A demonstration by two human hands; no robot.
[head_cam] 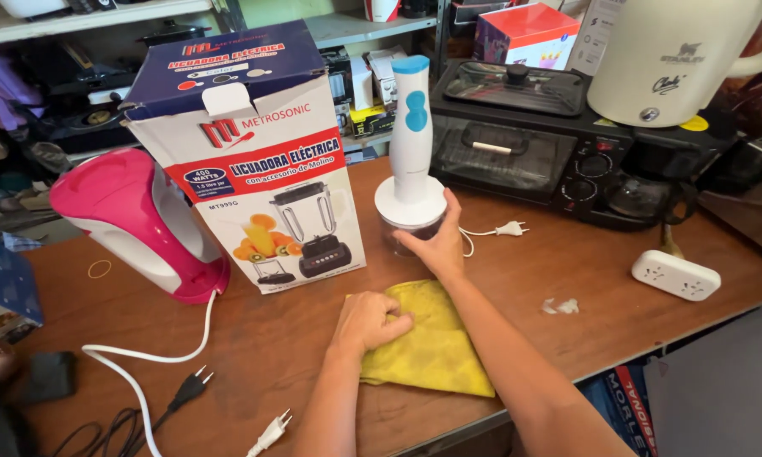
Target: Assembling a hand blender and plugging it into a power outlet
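Yellow cloth (pixel 431 343) is lying on the brown wooden tabletop (pixel 567 262), low in the middle of the frame. The left hand (pixel 368 322) is pressing down on the left part of the cloth, with its fingers curled and bunching the fabric under them. The right hand (pixel 436 241) is reaching up past the cloth, and its grip is wrapping around the clear cup at the bottom of a small chopper (pixel 410 182). The chopper is standing upright in the middle of the frame, just above the cloth, with a white and blue handle sticking up from its round white lid. Its thin white cord is running to a small plug (pixel 509 228) lying on the tabletop to the right.

Just left of the chopper, a tall cardboard box (pixel 254 161) with a blender picture on it is standing. A pink and white appliance (pixel 135 220) is sitting at the left of the frame, and its white cord (pixel 144 360) is trailing down toward the bottom edge. A black toaster oven (pixel 558 144) is sitting at the upper right, with a big cream jug (pixel 677 55) behind it. A white power strip (pixel 675 275) is lying at the right, well apart from both hands.
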